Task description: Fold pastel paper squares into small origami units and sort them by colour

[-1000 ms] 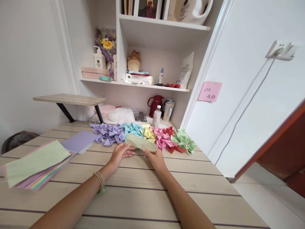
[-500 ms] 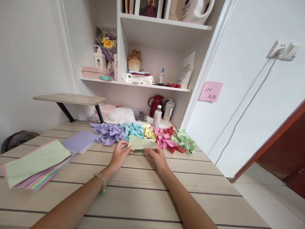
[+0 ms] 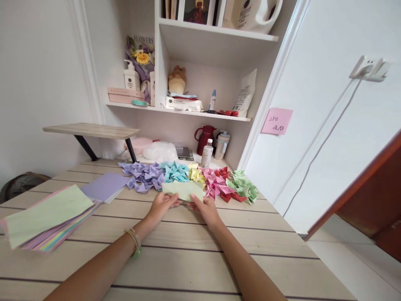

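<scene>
A pale green sheet of paper is held up between both hands, its long side running left to right. My left hand pinches its lower edge with the thumb in front and the fingers behind. On the other side my right hand grips it the same way, thumb on the near face. Just behind the sheet lie folded paper shapes in colour groups: purple, light blue, yellow, pink, red and green. The sheet covers part of the blue and yellow ones.
At the left lies a fanned stack of coloured paper, with purple sheets beside it. A small raised wooden shelf stands at the table's back left. A bottle, a dark red jug and a tumbler stand behind the folded shapes.
The sheet has shifted slightly left and now lies flatter to view. Both thumbs have come onto its near face, and the hands have drawn closer together.
</scene>
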{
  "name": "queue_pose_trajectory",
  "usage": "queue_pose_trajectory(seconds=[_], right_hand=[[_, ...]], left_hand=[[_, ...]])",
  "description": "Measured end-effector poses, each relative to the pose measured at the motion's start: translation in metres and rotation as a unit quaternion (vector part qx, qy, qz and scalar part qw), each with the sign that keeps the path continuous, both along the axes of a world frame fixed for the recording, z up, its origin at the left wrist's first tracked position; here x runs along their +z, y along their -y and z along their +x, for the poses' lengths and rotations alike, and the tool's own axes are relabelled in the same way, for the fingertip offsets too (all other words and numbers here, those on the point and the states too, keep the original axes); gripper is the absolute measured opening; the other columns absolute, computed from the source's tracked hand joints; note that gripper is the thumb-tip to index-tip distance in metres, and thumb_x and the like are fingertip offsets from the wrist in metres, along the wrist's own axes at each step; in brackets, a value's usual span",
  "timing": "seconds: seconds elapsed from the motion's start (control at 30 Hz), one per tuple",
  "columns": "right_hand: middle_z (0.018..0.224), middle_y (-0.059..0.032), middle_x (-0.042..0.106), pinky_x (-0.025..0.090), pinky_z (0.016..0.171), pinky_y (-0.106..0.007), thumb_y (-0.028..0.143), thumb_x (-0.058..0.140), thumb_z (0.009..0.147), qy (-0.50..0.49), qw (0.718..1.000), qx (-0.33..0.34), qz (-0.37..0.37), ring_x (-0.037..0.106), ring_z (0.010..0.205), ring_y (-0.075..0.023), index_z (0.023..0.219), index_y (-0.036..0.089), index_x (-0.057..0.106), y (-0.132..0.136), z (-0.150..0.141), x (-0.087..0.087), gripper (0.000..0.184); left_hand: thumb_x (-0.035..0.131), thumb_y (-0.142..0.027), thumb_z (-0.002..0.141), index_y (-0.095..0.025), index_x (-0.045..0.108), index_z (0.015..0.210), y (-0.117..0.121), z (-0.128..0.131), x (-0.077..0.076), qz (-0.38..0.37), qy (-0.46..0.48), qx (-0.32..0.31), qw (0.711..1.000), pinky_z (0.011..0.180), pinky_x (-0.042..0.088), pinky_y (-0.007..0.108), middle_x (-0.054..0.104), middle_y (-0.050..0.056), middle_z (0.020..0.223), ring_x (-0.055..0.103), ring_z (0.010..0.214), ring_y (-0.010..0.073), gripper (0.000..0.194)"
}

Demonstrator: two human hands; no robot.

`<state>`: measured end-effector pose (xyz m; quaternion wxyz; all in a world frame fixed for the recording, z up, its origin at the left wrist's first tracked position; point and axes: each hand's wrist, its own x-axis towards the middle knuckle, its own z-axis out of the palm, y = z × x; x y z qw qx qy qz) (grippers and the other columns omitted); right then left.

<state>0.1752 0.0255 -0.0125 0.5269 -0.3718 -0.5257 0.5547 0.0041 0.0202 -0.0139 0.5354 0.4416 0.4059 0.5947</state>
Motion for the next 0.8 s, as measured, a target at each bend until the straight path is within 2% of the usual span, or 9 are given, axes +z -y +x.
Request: queue_pose_trajectory(seconds=[0.1, 0.27, 0.37, 0.5, 0.63, 0.8], right_hand=[[0.078, -0.0093, 0.070, 0.053, 0.065, -0.033, 0.052, 0.068, 0.061, -0.008, 0.999, -0.032, -0.003, 0.064, 0.071, -0.0224, 0.080, 0.011, 0.070, -0.003, 0.002, -0.001, 0.046], [0.070, -0.0070, 0.069, 0.051, 0.070, -0.033, 0.047, 0.070, 0.061, -0.009, 0.998, -0.056, 0.010, 0.063, 0.067, -0.0193, 0.073, 0.010, 0.070, -0.004, 0.005, 0.000, 0.039], [0.073, -0.0068, 0.069, 0.052, 0.071, -0.033, 0.042, 0.073, 0.060, -0.024, 0.999, -0.041, 0.007, 0.064, 0.068, -0.0186, 0.077, 0.011, 0.069, -0.003, 0.004, 0.000, 0.036], [0.078, -0.0068, 0.070, 0.053, 0.067, -0.031, 0.037, 0.076, 0.057, -0.061, 0.998, -0.020, -0.015, 0.065, 0.067, -0.0177, 0.082, 0.014, 0.065, -0.002, 0.005, 0.000, 0.036], [0.081, -0.0085, 0.069, 0.054, 0.064, -0.029, 0.042, 0.073, 0.061, -0.061, 0.997, -0.018, -0.038, 0.066, 0.067, -0.0183, 0.083, 0.013, 0.064, -0.002, 0.002, -0.002, 0.037], [0.077, -0.0083, 0.069, 0.054, 0.066, -0.032, 0.042, 0.071, 0.062, -0.035, 0.999, -0.025, -0.016, 0.065, 0.068, -0.0198, 0.086, 0.011, 0.065, 0.000, -0.002, -0.003, 0.040]], left_hand=[[0.076, -0.034, 0.059, -0.009, 0.063, 0.083, 0.002, -0.001, 0.004, -0.008, -0.007, 0.007, 1.000, 0.071, 0.056, 0.031, 0.071, 0.009, 0.073, 0.068, 0.066, 0.0185, 0.036], [0.076, -0.034, 0.059, -0.009, 0.065, 0.083, 0.005, -0.003, 0.009, 0.002, -0.040, 0.034, 0.999, 0.064, 0.055, 0.028, 0.070, 0.008, 0.071, 0.066, 0.062, 0.0169, 0.036], [0.074, -0.036, 0.060, -0.011, 0.059, 0.079, 0.003, -0.005, 0.009, 0.023, -0.068, 0.065, 0.995, 0.057, 0.054, 0.026, 0.068, 0.005, 0.065, 0.065, 0.056, 0.0158, 0.035], [0.072, -0.036, 0.061, -0.019, 0.040, 0.082, -0.002, -0.007, 0.004, 0.063, -0.046, 0.097, 0.992, 0.054, 0.053, 0.028, 0.064, -0.002, 0.060, 0.065, 0.053, 0.0173, 0.042], [0.069, -0.037, 0.064, -0.023, 0.032, 0.084, -0.005, -0.007, -0.001, 0.084, -0.047, 0.082, 0.992, 0.054, 0.052, 0.028, 0.061, -0.006, 0.060, 0.066, 0.053, 0.0180, 0.045], [0.062, -0.039, 0.071, -0.021, 0.044, 0.091, 0.006, -0.002, 0.002, 0.104, -0.106, 0.032, 0.988, 0.062, 0.052, 0.028, 0.063, -0.001, 0.067, 0.068, 0.066, 0.0188, 0.032]])
